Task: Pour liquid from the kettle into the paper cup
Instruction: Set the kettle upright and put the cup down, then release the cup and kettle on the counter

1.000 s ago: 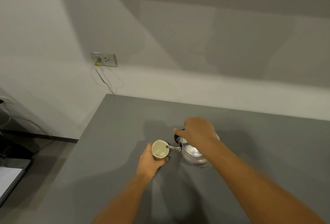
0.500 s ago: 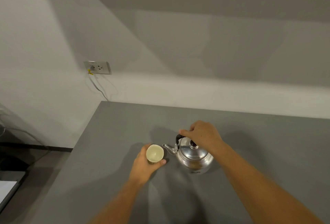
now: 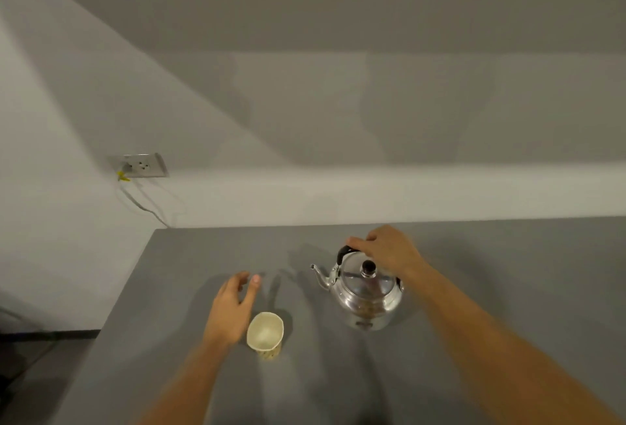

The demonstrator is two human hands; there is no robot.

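A shiny steel kettle (image 3: pixel 364 292) with a black knob stands upright on the grey table (image 3: pixel 491 289), its spout pointing left. My right hand (image 3: pixel 386 248) rests over its black handle, fingers curled on it. A paper cup (image 3: pixel 265 335) with a pale inside and a patterned wall stands on the table, left of and nearer than the kettle. My left hand (image 3: pixel 233 306) hovers just to the left of the cup, fingers spread, holding nothing. I cannot tell how much liquid is in the cup.
The table's left edge (image 3: pixel 128 282) drops to a dark floor. A wall socket (image 3: pixel 140 165) with a yellow plug and a hanging cable sits on the wall at the left. White walls rise behind the table.
The kettle went from tilted over the cup to upright on the table. My left hand let go of the cup and opened. The view has shifted.
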